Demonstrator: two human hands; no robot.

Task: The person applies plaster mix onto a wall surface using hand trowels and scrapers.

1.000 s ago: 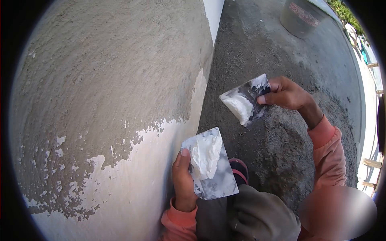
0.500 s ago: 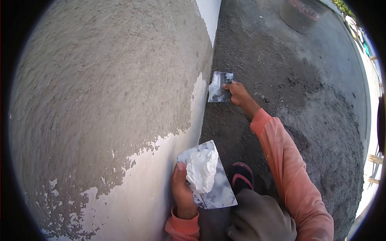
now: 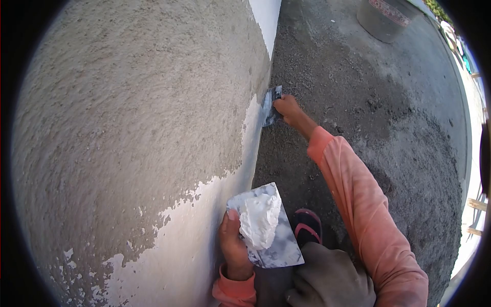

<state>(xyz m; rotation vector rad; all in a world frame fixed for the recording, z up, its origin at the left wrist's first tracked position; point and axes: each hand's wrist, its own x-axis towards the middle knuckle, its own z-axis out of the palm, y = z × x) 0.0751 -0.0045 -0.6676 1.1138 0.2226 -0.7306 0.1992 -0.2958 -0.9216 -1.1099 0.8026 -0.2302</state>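
Observation:
In my left hand (image 3: 236,245) is a flat metal plate (image 3: 283,251), its edge gripped with the thumb on top. A thick heap of white putty (image 3: 261,220) lies on that plate. Farther forward, my right hand (image 3: 289,108) is closed around a putty blade (image 3: 272,106) smeared with white. The blade stands steeply on edge at the foot of the wall (image 3: 153,102), its left side right at the wall's surface. White coating (image 3: 189,245) covers the lower near part of the wall with a ragged border; the rest is rough grey-brown plaster.
Dark sandy ground (image 3: 348,77) runs along the wall's right side. A bucket (image 3: 383,20) stands at the far right. My foot in a sandal (image 3: 308,226) is just right of the plate, with my clothed knee (image 3: 332,276) below it.
My right hand has moved left toward the wall, and the blade has turned from nearly flat-facing to steeply edge-on. My left hand and the plate have shifted only slightly.

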